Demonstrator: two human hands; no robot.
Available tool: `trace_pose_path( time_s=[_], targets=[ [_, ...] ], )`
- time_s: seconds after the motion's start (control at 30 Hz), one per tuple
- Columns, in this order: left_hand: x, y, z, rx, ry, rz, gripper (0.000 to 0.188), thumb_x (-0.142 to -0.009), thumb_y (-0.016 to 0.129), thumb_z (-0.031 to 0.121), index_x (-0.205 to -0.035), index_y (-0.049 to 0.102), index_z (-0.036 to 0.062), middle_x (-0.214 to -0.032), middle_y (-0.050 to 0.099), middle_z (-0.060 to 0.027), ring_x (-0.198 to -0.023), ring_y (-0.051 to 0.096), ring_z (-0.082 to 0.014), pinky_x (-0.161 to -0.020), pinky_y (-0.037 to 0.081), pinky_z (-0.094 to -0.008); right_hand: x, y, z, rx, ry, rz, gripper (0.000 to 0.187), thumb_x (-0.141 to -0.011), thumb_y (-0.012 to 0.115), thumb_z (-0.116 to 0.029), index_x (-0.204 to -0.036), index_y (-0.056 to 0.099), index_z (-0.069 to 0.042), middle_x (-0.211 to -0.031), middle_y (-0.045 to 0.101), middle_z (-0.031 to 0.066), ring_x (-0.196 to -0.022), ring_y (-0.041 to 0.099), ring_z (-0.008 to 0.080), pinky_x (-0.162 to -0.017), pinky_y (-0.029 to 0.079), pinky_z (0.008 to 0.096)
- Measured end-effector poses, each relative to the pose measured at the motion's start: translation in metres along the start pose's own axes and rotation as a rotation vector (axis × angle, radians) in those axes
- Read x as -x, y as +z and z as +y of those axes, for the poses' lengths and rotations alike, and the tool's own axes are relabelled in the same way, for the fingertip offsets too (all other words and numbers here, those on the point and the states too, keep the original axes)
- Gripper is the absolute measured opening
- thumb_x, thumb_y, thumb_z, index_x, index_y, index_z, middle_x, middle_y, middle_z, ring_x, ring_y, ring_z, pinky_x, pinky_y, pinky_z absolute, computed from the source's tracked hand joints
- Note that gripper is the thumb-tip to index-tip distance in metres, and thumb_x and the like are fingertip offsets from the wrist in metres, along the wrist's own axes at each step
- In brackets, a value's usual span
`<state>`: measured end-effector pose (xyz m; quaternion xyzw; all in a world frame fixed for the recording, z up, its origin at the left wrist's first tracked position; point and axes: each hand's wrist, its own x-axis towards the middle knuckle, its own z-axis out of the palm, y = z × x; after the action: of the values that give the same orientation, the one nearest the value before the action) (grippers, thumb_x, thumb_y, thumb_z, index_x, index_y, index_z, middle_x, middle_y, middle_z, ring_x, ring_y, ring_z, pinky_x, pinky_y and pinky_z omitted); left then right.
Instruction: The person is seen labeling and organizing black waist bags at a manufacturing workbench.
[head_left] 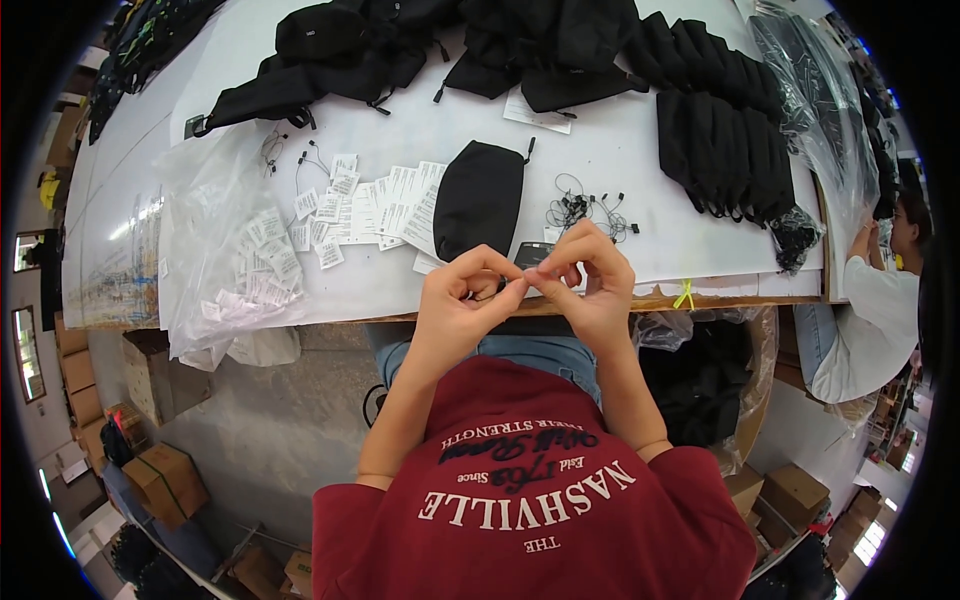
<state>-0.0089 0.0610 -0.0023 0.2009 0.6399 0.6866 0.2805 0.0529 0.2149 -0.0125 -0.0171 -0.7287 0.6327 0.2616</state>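
Item pinched between the hands (525,290) staying too small to identify. Fingers covering a dark object (530,253) at the table (620,150) edge. Tags (375,205) showing unreadable print. Coworker (880,290) being cut off at right rim.

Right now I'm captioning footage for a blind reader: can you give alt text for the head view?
Two bare hands, left hand and right hand, meet fingertip to fingertip, pinching something small, at the edge of a white worktable. Behind them lie a black fabric zip pouch, scattered white paper tags, black string loops and piled black pouches.
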Motion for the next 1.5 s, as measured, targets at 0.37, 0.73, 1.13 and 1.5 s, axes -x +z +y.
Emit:
trace_pose_path(
  time_s=[0.37,0.73,1.13,1.5],
  targets=[
    [0.006,0.003,0.001,-0.01,-0.026,0.01,0.007,-0.083,0.066,0.007,-0.08,0.061,0.0028,-0.053,0.031,0.01,-0.051,0.024,0.0003,-0.048,0.018,-0.0205,-0.014,-0.017,0.031,-0.274,0.526,0.042,0.017,-0.089,0.061,-0.014,-0.102,0.055,-0.004,-0.074,0.052,-0.0004,-0.059,0.043,0.0033,-0.05,0.033,0.0183],
    [0.01,0.016,-0.001,-0.013,0.061,-0.169,0.006,-0.079,0.07,0.005,-0.083,0.066,0.0025,-0.056,0.038,0.0082,-0.052,0.03,-0.0005,-0.047,0.02,-0.0201,0.007,-0.012,0.088,-0.41,0.899,-0.265,0.027,-0.098,0.048,-0.028,-0.107,0.058,-0.004,-0.066,0.055,-0.0019,-0.047,0.034,0.0015,-0.04,0.023,0.0177],
    [-0.006,0.001,0.012,-0.339,0.37,0.126,0.024,-0.08,0.063,0.0,-0.102,0.063,0.0077,-0.107,0.058,-0.0044,-0.084,0.053,-0.015,-0.072,0.041,-0.0254,-0.014,-0.038,0.002,0.32,0.321,-0.443,0.02,-0.082,0.062,-0.016,-0.074,0.051,-0.002,-0.05,0.038,0.0064,-0.042,0.04,0.0144,-0.044,0.032,0.0322],
    [-0.008,-0.012,-0.003,-1.071,0.763,0.048,0.032,-0.071,0.069,0.009,-0.101,0.063,0.0154,-0.12,0.053,-0.0008,-0.107,0.046,-0.0217,-0.089,0.034,-0.0359,-0.01,-0.039,-0.039,0.494,0.091,-0.486,0.019,-0.074,0.065,-0.014,-0.072,0.05,-0.003,-0.051,0.04,0.0102,-0.044,0.041,0.0234,-0.045,0.034,0.0315]
  ],
)
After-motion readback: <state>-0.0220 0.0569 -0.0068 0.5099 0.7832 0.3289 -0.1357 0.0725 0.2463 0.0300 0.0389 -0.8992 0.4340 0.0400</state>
